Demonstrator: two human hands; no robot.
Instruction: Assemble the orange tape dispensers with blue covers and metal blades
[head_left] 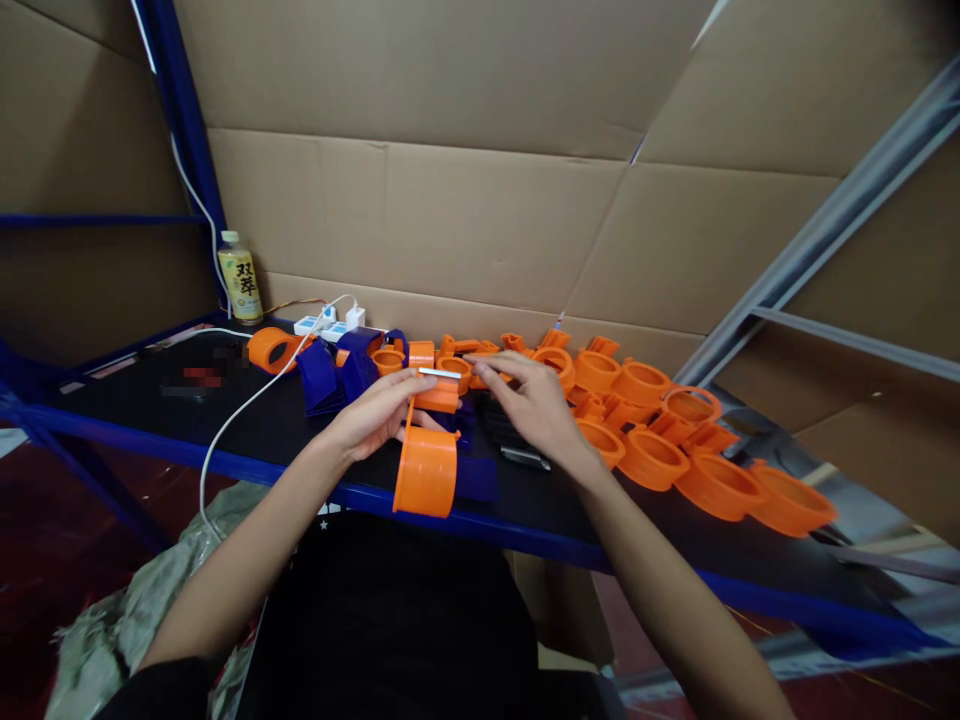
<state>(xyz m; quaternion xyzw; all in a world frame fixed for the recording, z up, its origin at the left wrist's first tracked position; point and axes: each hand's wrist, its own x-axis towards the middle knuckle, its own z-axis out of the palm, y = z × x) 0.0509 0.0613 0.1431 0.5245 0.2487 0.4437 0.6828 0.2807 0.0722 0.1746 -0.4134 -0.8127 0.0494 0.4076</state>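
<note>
My left hand grips an orange plastic part, a wide ring with a narrower collar on top, held just above the front edge of the black table. A thin silver pin lies across the top of the part, pinched between the fingertips of both hands. My right hand reaches in from the right, its fingers closed on the pin's right end. Blue plastic pieces lie just behind and under my hands.
A heap of orange ring parts spreads to the right along the table. At the back left are a yellow-labelled bottle, a white power strip with a white cable, and an orange tape-like ring. Cardboard walls stand behind.
</note>
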